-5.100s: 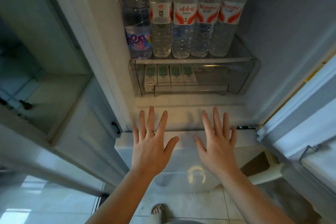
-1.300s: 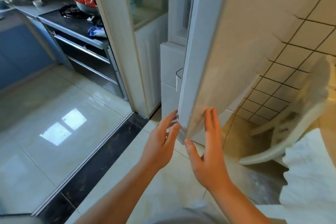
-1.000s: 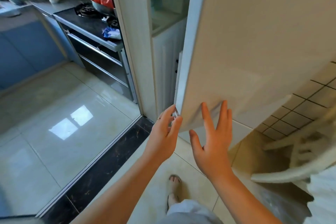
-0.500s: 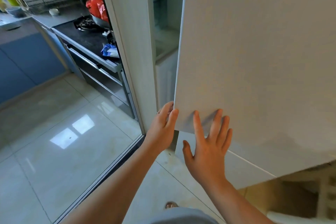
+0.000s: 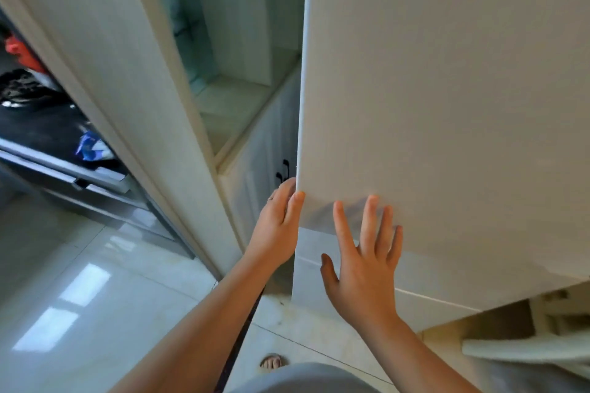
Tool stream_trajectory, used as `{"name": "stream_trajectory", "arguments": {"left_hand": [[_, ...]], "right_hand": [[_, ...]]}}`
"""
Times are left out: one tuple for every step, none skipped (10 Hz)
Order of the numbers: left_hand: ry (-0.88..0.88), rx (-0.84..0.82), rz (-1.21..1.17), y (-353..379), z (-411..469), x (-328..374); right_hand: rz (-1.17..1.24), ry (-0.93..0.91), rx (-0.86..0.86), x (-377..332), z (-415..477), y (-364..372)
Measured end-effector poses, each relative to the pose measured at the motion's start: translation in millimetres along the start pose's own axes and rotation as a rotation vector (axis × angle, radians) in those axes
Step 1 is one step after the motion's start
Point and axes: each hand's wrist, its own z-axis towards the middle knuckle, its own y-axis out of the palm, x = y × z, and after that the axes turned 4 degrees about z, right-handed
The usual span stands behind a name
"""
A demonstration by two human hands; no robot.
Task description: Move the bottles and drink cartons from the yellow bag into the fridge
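Right fingers [image 5: 370,217]: straight and spread wide, pads flat on the face of the pale grey upper fridge door [image 5: 447,89] near its lower edge. They hold nothing. The right hand [image 5: 360,274] overlaps the white lower fridge panel [image 5: 415,274].

Left fingers [image 5: 292,204]: straight and close together, laid along the door's left vertical edge with the tips touching it. They grip nothing. The left hand [image 5: 277,226] carries a thin ring.

Fridge: the door fills the upper right of the view. The interior and its contents are hidden behind it.

Just left of the door stands a whitish wooden cabinet with a glass-fronted niche [image 5: 230,99]. What the niche contains is too blurred to tell.

Further left, beyond a pale wooden post [image 5: 111,57], a dark tabletop [image 5: 38,128] carries a blue-and-white packet [image 5: 91,147] and a red bag [image 5: 19,51].

Below lies a glossy light tiled floor [image 5: 79,297], and at lower right a white plastic chair [image 5: 526,348].
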Motion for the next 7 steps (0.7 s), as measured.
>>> {"name": "stream_trajectory", "arguments": {"left_hand": [[0.034, -0.033, 0.02, -1.7, 23.6, -4.7], [0.012, -0.081, 0.026, -3.3, 46.0, -7.2], [0.03, -0.119, 0.024, -5.3, 60.3, -11.2], [0.051, -0.151, 0.009, -8.0, 65.8, -15.0], [0.077, -0.18, 0.017, -10.1, 65.6, -14.1], [0.081, -0.204, 0.084, -11.5, 67.5, -16.6], [0.129, -0.182, 0.337, -11.9, 55.1, -24.9]], "right_hand": [[-0.042, 0.062, 0.013, -4.1, 15.0, 5.8], [-0.081, 0.114, 0.012, -7.9, 29.1, 9.8], [-0.107, 0.148, 0.013, -10.5, 37.5, 13.2], [-0.134, 0.173, 0.02, -13.4, 38.5, 17.0], [-0.155, 0.189, 0.015, -15.7, 37.8, 16.8], [-0.149, 0.201, 0.011, -19.5, 37.1, 12.4], [-0.101, 0.227, -0.001, -21.2, 29.8, 5.0]]}}
